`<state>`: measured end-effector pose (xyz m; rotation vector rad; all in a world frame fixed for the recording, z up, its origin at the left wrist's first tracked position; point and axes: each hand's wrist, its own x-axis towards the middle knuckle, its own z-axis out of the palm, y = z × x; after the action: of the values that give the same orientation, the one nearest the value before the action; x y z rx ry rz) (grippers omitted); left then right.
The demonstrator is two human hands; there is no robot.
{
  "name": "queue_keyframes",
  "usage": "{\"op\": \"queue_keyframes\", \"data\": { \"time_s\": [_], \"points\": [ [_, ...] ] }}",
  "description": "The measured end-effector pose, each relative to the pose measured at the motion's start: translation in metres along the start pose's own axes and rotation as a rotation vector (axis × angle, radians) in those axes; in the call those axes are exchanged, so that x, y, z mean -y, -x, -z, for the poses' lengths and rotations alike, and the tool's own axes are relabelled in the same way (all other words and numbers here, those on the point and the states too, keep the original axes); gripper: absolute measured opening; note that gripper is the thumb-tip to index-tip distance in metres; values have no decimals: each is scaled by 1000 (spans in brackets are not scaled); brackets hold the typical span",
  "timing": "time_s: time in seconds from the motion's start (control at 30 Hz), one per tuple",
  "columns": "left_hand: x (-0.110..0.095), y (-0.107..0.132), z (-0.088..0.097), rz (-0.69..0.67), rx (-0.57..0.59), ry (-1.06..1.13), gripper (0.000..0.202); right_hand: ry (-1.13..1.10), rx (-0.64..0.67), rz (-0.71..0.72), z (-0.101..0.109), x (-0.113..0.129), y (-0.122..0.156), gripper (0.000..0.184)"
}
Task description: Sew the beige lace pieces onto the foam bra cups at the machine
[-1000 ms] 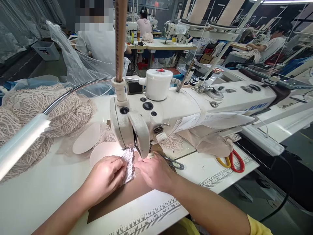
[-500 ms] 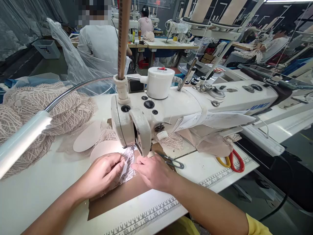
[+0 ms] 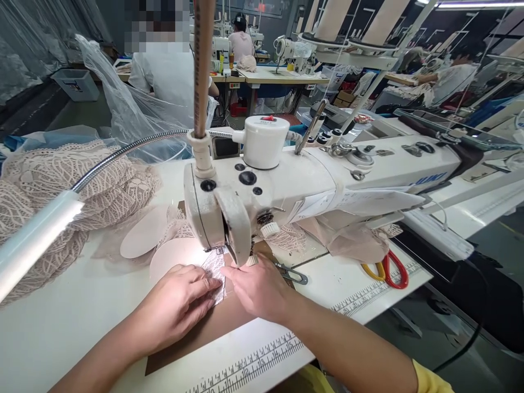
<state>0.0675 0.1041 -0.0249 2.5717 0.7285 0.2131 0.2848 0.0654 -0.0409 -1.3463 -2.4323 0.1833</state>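
Note:
A strip of white patterned lace [image 3: 214,265] runs under the presser foot of a white sewing machine [image 3: 262,194]. On its left side, my left hand [image 3: 178,303] is closed over the lace, fingers pressed together on it and hiding its lower part. My right hand [image 3: 257,286] has curled fingers at the lace's right edge, with the fingertips against it just below the needle area. Beneath both hands lies a brown sheet [image 3: 184,352] on the table. A smooth pale cup piece [image 3: 174,256] sits beyond my left hand.
Bundled beige lace [image 3: 82,180] fills the left, beside a lit lamp tube [image 3: 39,240]. Scissors with red and yellow handles [image 3: 395,269] lie at right. A metal tool [image 3: 295,274] rests by my right hand. A printed ruler [image 3: 254,363] follows the front edge. Other people work behind.
My left hand has shifted from pinching the lace to lying over it, fingers further right and lower. The right hand stays nearly in place. The view has moved slightly.

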Motion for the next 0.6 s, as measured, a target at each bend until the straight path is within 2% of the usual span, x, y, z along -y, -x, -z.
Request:
{"op": "queue_keyframes", "data": {
  "time_s": [0.1,0.2,0.3,0.4,0.6],
  "points": [
    [-1,-1,2,-18,-23,-30,27,23,52,12,2,2,0,11],
    [0,-5,3,-18,-140,-62,31,29,65,6,4,3,0,13],
    [2,-10,0,-88,-215,-186,32,15,59,6,4,3,1,15],
    [5,-13,-5,-124,-204,-285,29,12,61,6,3,3,2,17],
    [7,-14,-7,-82,-152,-317,31,51,81,-7,3,3,-2,17]
  ]
}}
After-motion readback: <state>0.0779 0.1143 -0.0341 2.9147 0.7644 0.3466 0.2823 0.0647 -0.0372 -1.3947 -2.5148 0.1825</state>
